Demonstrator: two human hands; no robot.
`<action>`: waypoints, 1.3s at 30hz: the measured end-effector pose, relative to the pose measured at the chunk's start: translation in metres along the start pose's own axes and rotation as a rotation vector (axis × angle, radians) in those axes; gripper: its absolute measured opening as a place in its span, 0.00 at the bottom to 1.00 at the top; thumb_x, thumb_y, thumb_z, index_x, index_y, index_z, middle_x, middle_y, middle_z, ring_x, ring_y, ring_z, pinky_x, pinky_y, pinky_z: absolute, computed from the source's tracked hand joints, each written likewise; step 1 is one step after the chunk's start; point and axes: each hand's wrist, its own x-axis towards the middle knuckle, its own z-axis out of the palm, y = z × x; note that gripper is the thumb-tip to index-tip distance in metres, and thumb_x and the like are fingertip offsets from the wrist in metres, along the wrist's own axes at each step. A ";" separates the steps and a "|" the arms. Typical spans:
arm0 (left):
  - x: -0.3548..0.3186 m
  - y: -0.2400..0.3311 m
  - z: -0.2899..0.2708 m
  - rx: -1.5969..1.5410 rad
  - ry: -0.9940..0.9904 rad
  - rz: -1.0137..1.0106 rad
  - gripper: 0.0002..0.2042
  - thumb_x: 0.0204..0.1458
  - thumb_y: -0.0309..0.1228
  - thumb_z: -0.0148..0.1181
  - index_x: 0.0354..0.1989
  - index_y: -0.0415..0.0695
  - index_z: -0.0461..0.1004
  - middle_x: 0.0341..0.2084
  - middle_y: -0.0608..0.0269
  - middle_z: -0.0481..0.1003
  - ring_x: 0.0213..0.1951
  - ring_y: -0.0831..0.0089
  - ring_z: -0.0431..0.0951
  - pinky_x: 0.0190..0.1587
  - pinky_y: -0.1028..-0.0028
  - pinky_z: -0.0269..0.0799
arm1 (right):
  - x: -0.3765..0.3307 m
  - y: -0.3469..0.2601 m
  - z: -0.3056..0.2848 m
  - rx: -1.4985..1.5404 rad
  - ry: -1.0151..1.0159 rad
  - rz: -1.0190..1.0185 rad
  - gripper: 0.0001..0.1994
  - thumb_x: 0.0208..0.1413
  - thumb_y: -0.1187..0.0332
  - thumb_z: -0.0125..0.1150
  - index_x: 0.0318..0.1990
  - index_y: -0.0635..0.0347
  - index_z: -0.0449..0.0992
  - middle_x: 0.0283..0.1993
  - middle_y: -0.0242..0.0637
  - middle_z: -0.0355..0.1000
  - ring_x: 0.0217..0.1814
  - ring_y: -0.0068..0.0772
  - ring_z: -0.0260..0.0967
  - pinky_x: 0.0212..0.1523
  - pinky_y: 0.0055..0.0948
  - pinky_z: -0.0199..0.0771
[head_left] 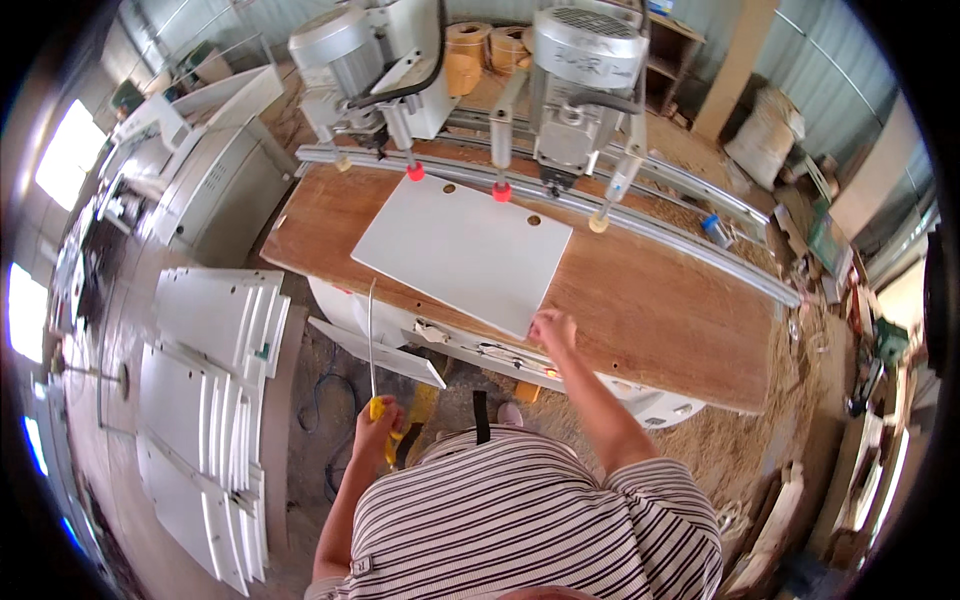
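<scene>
A white rectangular panel [460, 250] lies flat on the brown wooden machine table [680, 310]. Two round holes show along its far edge. My right hand [555, 330] is closed on the panel's near right corner. Lower down, at the near side of the table, my left hand [377, 425] grips a yellow air blow gun [372, 345] with a long thin metal nozzle. That nozzle points up toward the table's front edge, left of centre. Two red-tipped clamp rods [502, 192] reach down at the panel's far edge.
Two motorised drilling heads [588, 100] stand behind the table along a metal rail [700, 240]. Stacks of white panels [190, 390] lie at the left. Sawdust [700, 450] covers the floor at the right. A dark hose [325, 400] trails below the table.
</scene>
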 end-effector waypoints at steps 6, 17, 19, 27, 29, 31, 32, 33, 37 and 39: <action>0.051 -0.034 0.024 0.057 0.269 0.086 0.09 0.55 0.36 0.57 0.39 0.45 0.72 0.26 0.70 0.71 0.28 0.80 0.70 0.31 0.76 0.67 | -0.020 -0.090 0.061 -0.780 -0.280 -0.401 0.11 0.48 0.66 0.59 0.38 0.60 0.74 0.36 0.41 0.73 0.40 0.41 0.72 0.42 0.38 0.71; 0.120 -0.079 0.063 -0.087 0.319 0.002 0.09 0.49 0.34 0.60 0.32 0.43 0.71 0.20 0.68 0.69 0.23 0.76 0.67 0.27 0.72 0.64 | 0.093 -0.038 0.046 -0.961 -0.119 -0.710 0.26 0.48 0.49 0.62 0.42 0.64 0.69 0.43 0.49 0.68 0.45 0.49 0.67 0.46 0.43 0.67; 0.104 -0.073 0.037 -0.207 0.239 0.031 0.08 0.48 0.33 0.61 0.31 0.43 0.71 0.21 0.68 0.69 0.23 0.76 0.67 0.27 0.72 0.64 | 0.065 -0.059 0.046 -0.841 -0.319 -0.487 0.23 0.49 0.49 0.62 0.38 0.63 0.69 0.38 0.42 0.70 0.38 0.44 0.68 0.39 0.42 0.69; 0.008 -0.045 -0.048 -0.150 0.054 0.098 0.14 0.49 0.37 0.64 0.37 0.42 0.70 0.28 0.67 0.70 0.32 0.76 0.69 0.36 0.74 0.67 | -0.043 -0.091 0.063 0.254 -0.991 0.088 0.26 0.54 0.67 0.57 0.60 0.55 0.57 0.51 0.40 0.69 0.49 0.42 0.70 0.43 0.49 0.75; -0.020 -0.045 -0.076 -0.193 0.019 0.140 0.16 0.50 0.40 0.63 0.40 0.42 0.71 0.31 0.68 0.70 0.36 0.77 0.68 0.40 0.75 0.66 | -0.077 -0.094 0.083 0.266 -0.953 0.076 0.30 0.49 0.74 0.57 0.62 0.53 0.56 0.54 0.42 0.67 0.52 0.45 0.68 0.46 0.48 0.74; -0.060 -0.023 -0.099 -0.158 0.049 0.173 0.17 0.51 0.41 0.62 0.42 0.42 0.71 0.32 0.68 0.70 0.36 0.77 0.68 0.42 0.75 0.65 | -0.074 -0.066 0.106 0.411 -1.010 0.238 0.37 0.42 0.78 0.56 0.65 0.53 0.53 0.57 0.44 0.64 0.55 0.51 0.66 0.51 0.51 0.71; -0.074 -0.016 -0.114 -0.126 0.067 0.173 0.18 0.51 0.42 0.61 0.43 0.42 0.71 0.32 0.68 0.70 0.37 0.77 0.69 0.42 0.75 0.65 | -0.083 -0.056 0.120 0.485 -1.038 0.291 0.37 0.41 0.77 0.56 0.64 0.54 0.53 0.57 0.45 0.64 0.55 0.51 0.65 0.52 0.51 0.70; -0.087 -0.026 -0.134 -0.107 0.085 0.204 0.19 0.52 0.43 0.61 0.44 0.41 0.70 0.33 0.67 0.71 0.38 0.77 0.69 0.44 0.74 0.65 | -0.117 -0.076 0.140 0.400 -0.992 0.341 0.39 0.38 0.76 0.55 0.65 0.55 0.53 0.58 0.45 0.63 0.56 0.50 0.64 0.55 0.47 0.68; -0.151 -0.035 -0.204 -0.173 0.255 0.146 0.21 0.51 0.45 0.62 0.44 0.42 0.69 0.33 0.68 0.71 0.38 0.77 0.69 0.44 0.74 0.65 | -0.161 -0.080 0.227 0.316 -1.140 0.275 0.40 0.35 0.76 0.53 0.64 0.55 0.54 0.55 0.43 0.64 0.55 0.45 0.65 0.54 0.41 0.69; -0.176 -0.051 -0.234 -0.312 0.335 0.200 0.19 0.52 0.43 0.62 0.44 0.42 0.69 0.33 0.69 0.70 0.38 0.78 0.69 0.43 0.75 0.65 | -0.191 -0.090 0.273 0.254 -1.184 0.257 0.39 0.34 0.75 0.53 0.63 0.56 0.55 0.53 0.42 0.66 0.54 0.42 0.66 0.51 0.39 0.71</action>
